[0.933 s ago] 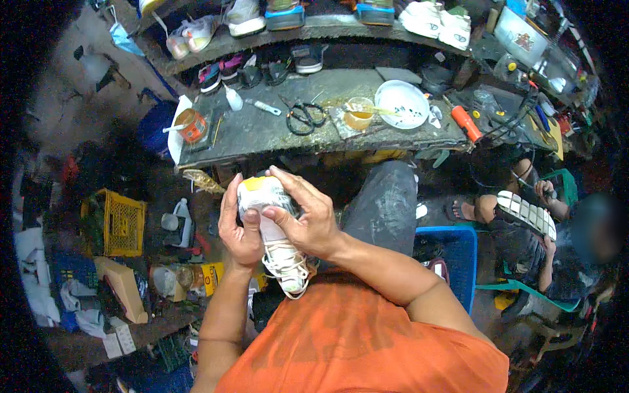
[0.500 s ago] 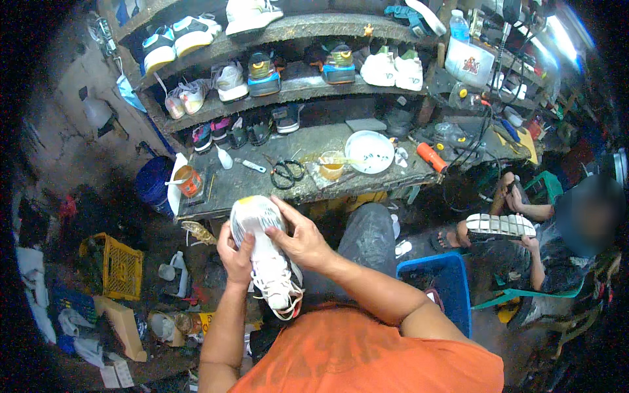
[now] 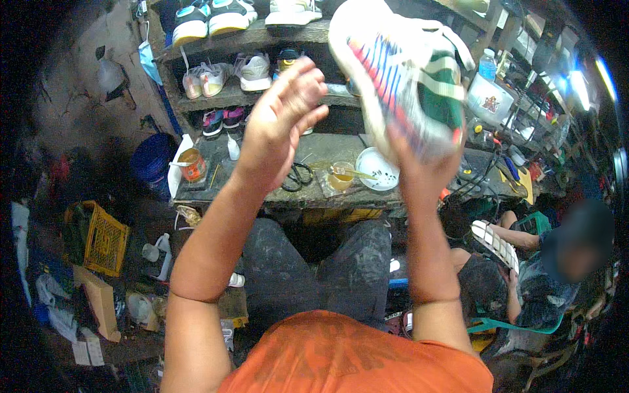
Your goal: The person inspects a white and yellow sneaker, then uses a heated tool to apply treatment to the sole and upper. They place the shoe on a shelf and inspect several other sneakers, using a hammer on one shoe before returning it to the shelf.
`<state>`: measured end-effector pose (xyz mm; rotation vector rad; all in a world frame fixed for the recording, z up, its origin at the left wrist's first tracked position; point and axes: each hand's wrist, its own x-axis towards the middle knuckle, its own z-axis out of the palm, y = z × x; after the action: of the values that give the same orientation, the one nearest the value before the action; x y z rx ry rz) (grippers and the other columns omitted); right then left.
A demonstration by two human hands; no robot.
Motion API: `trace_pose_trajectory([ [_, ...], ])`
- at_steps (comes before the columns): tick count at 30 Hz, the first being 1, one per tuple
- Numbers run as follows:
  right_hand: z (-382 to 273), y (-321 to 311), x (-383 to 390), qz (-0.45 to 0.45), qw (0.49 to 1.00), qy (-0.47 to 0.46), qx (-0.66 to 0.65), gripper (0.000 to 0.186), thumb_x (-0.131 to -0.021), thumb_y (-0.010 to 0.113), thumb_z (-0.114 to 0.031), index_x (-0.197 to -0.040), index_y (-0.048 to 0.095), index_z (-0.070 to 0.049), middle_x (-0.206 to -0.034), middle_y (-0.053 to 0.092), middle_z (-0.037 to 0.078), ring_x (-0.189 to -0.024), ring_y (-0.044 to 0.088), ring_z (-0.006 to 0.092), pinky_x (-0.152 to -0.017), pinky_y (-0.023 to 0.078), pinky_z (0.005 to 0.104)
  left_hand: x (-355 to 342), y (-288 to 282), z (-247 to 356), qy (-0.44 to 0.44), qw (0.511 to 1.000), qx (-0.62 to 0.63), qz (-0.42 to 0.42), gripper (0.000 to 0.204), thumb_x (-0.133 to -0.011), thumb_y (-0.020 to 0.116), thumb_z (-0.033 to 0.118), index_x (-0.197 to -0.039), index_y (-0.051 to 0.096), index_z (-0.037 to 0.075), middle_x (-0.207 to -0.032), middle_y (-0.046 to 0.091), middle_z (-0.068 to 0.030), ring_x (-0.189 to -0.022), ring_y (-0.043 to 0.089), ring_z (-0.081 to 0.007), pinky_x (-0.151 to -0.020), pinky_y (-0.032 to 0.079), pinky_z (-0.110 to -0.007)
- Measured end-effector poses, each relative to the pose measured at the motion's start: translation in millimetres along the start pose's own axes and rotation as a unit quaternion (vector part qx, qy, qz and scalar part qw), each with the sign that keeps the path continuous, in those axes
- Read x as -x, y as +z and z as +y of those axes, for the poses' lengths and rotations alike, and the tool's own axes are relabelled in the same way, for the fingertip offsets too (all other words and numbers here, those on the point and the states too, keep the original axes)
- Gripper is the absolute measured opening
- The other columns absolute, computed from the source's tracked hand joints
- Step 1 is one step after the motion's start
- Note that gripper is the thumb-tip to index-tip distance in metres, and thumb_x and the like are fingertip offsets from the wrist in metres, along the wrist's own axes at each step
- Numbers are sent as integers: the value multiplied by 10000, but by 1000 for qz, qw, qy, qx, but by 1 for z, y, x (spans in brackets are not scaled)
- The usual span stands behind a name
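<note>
A white sneaker (image 3: 377, 72) with coloured stripes and a dark green panel is lifted high before the shelves. My right hand (image 3: 422, 160) grips it at its lower end; the fingers behind it are partly hidden. Apart from the shoe, my left hand (image 3: 282, 118) is raised to its left, holding nothing, fingers stretched out and slightly blurred. Below on the workbench (image 3: 262, 202) lie black-handled scissors (image 3: 299, 178). Beside them are a cup of amber liquid (image 3: 341, 178) and a white bowl (image 3: 377, 164) with dark specks. An orange can (image 3: 192, 167) and a small white bottle (image 3: 233, 147) stand farther left.
Shelves behind the bench carry several shoes, among them a pale sneaker (image 3: 253, 71). At the right a seated person (image 3: 547, 268) holds a shoe with a white blocky sole (image 3: 495, 247). A yellow crate (image 3: 106, 242) and a white jug (image 3: 164, 255) are on the floor at left.
The sneaker has gone from my lap up and to the right, in my right hand. My left hand has let go of it and risen. The seated person's shoe has tilted.
</note>
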<state>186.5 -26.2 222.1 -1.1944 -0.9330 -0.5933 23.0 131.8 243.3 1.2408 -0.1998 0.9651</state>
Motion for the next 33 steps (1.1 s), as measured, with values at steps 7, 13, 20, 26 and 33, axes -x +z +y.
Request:
trace_pose_trajectory([
  [7, 74, 90, -197, -134, 944, -124, 274, 438, -805, 823, -378, -1093, 754, -55, -1117, 749, 133, -1008, 707, 274, -904, 562, 417, 129, -69, -63, -217, 952, -215, 34, 349, -1075, 588, 268, -858, 672, 8, -825, 721, -82, -744, 681, -148, -721, 563, -318],
  [13, 134, 157, -263, -166, 921, -13, 352, 543, -861, 700, -495, -1204, 683, -75, -1177, 727, 178, -1123, 712, 379, -945, 571, 494, 229, -134, -100, -260, 829, -493, 53, 323, -1021, 647, 308, -1019, 706, -9, -1025, 728, -139, -971, 671, -259, -893, 508, -417],
  [20, 187, 157, -262, 57, 966, -59, 244, 755, -900, 708, -574, -1400, 552, -30, -1393, 510, 296, -1348, 489, 429, -1144, 390, 526, 281, -164, -140, -383, 678, -626, -32, 797, -972, 662, 445, -1620, 333, 120, -1718, 124, -232, -1579, 99, -465, -1267, 110, -569],
  [26, 86, 43, -335, 222, 924, 18, 311, 922, -892, 711, -549, -1555, 371, -6, -1529, 515, 236, -1401, 510, 398, -1183, 393, 439, 296, -176, -119, -388, 718, -569, -100, 907, -954, 686, 459, -1626, 267, 16, -1717, 48, -274, -1585, 68, -463, -1271, 151, -527],
  [33, 111, 3, -416, -100, 915, 115, 373, 811, -929, 678, -504, -1518, 418, -11, -1498, 536, 232, -1379, 527, 368, -1117, 451, 442, 293, -163, -130, -387, 707, -587, -72, 904, -931, 713, 427, -1613, 294, 5, -1703, 93, -296, -1577, 85, -482, -1261, 148, -571],
])
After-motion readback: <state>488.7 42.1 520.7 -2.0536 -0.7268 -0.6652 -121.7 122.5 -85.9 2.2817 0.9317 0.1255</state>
